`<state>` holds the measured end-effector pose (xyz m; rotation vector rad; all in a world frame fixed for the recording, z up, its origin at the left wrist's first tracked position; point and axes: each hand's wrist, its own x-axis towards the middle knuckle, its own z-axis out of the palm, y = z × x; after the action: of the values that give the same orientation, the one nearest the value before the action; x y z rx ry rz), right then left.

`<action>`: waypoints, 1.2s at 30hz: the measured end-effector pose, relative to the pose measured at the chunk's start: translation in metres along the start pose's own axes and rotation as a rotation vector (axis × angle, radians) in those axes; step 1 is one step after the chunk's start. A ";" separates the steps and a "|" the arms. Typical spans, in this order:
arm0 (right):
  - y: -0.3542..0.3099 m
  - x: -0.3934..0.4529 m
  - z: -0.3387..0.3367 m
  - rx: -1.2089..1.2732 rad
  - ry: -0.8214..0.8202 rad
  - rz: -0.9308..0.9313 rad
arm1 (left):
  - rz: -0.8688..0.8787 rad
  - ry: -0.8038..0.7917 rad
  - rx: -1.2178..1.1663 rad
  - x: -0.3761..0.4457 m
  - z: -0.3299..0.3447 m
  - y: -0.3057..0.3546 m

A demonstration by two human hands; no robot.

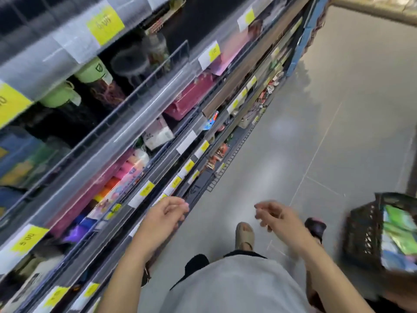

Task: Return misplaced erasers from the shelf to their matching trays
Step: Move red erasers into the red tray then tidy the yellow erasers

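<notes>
Your arms are bare from elbow down, no sleeves, watch, rings or bands visible on either the left hand [167,213] or the right hand [276,216]. You wear a plain light grey top [234,288] at 6 o'clock, no print or logo showing. A dark garment edge [197,263] shows just past its hem, toward 12 o'clock from it. On one foot, a beige open-toe slide sandal [244,234] with wide straps. Frame is motion-blurred, so fabric detail is unreadable.
</notes>
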<state>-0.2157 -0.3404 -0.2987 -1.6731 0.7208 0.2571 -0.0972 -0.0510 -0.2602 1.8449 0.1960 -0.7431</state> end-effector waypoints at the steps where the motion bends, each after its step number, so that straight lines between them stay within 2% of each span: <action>1: -0.022 0.015 -0.008 -0.016 -0.028 -0.041 | 0.036 0.036 -0.014 -0.001 0.002 0.020; 9: -0.203 0.086 -0.030 -0.145 -0.279 -0.505 | 0.501 0.445 0.013 -0.030 -0.023 0.173; 13: -0.293 0.087 -0.016 -0.173 -0.342 -0.746 | 0.777 0.742 0.137 -0.051 -0.054 0.234; 17: -0.375 0.074 0.004 -0.173 -0.378 -0.974 | 0.927 1.062 0.299 -0.059 -0.088 0.274; 19: -0.411 0.071 0.016 -0.181 -0.368 -1.063 | 0.917 1.145 0.411 -0.054 -0.102 0.288; 21: -0.444 0.072 0.029 -0.216 -0.309 -1.153 | 0.833 1.164 0.591 -0.044 -0.114 0.298; 24: -0.486 0.085 0.048 -0.333 -0.177 -1.259 | 0.651 1.149 0.807 -0.030 -0.123 0.300; 26: -0.510 0.100 0.058 -0.481 -0.070 -1.289 | 0.615 1.170 0.961 -0.023 -0.124 0.296; 30: -0.555 0.133 0.077 -0.803 -0.060 -1.220 | 0.543 1.163 1.231 -0.020 -0.121 0.294; 36: -0.597 0.168 0.097 -1.226 -0.123 -1.093 | 0.501 1.189 1.280 -0.014 -0.122 0.295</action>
<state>0.2865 -0.2587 0.0694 -2.8821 -0.6977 -0.0291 0.0775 -0.0576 0.0068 3.1558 -0.0425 0.9243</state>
